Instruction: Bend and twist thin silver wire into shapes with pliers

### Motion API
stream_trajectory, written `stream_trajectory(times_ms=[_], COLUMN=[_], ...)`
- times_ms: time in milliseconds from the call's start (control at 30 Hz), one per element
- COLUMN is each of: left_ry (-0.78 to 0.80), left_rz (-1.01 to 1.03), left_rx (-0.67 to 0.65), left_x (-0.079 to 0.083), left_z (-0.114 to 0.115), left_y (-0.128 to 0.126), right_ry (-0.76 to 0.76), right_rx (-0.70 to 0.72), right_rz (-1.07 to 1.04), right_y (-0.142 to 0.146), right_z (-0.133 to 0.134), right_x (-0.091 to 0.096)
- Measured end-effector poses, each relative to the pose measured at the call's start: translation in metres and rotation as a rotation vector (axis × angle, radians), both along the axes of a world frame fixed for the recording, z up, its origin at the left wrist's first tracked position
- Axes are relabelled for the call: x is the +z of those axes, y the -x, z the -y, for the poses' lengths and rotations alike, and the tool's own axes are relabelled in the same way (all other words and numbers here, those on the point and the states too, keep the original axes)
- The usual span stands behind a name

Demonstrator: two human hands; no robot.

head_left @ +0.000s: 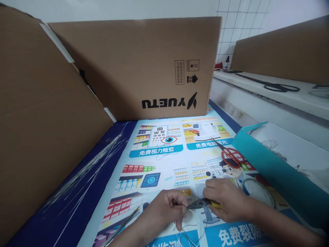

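Observation:
My right hand (223, 197) is wrapped round the yellow handles of a pair of pliers (197, 204), whose dark jaws point left. The jaw tips meet the fingers of my left hand (169, 207). With thumb and forefinger my left hand pinches thin wire (191, 218); the exact spot where the jaws grip is too small to make out. Loose strands of wire curl below both hands, near the bottom edge. Beyond my right hand lies a pair of scissors (232, 157) with red handles and a dark blade. A coil of pale wire (258, 192) sits beside my right wrist.
A bundle of straight wires (89, 171) lies at left on dark blue cloth. Brown cardboard panels (133, 68) stand behind and left. A teal-edged box (272, 164) at right holds small wire pieces. Black scissors (277, 87) rest on the white ledge (259, 82).

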State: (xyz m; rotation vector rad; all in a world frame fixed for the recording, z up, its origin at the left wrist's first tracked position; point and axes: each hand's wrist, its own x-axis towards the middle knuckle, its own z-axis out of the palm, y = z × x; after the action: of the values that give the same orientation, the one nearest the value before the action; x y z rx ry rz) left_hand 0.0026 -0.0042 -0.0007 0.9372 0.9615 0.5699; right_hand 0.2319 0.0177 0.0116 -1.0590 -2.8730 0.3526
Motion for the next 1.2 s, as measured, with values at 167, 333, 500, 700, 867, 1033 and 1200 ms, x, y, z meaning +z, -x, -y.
stream_trajectory(times_ms=[167,333,500,700,867,1033,1200], left_ry=[-0.015,-0.026,-0.045,-0.014,0.000,-0.009,-0.009], left_rz=[0.031,-0.005,0.022,0.029,0.048,0.025,0.026], left_rx=[0.108,0.263,0.402,0.513,0.523,0.507,0.480], left_x=[0.004,0.007,0.004,0.011,0.015,0.011,0.011], left_z=[-0.002,-0.004,-0.003,0.002,0.005,0.005,0.002], left_y=[-0.002,-0.001,0.001,-0.009,-0.015,-0.015,-0.013], right_ry=[0.045,0.087,0.135,0.051,0.005,0.001,0.022], right_rx=[-0.086,-0.258,-0.382,-0.325,-0.299,-0.287,-0.259], right_rz=[-0.074,-0.213,-0.398,-0.492,-0.490,-0.486,-0.477], right_y=[0.001,0.001,0.011,0.033,0.036,0.033,0.030], right_z=[0.000,-0.002,0.007,0.028,0.030,0.027,0.025], right_x=[-0.003,-0.007,-0.001,-0.003,-0.008,-0.011,-0.010])
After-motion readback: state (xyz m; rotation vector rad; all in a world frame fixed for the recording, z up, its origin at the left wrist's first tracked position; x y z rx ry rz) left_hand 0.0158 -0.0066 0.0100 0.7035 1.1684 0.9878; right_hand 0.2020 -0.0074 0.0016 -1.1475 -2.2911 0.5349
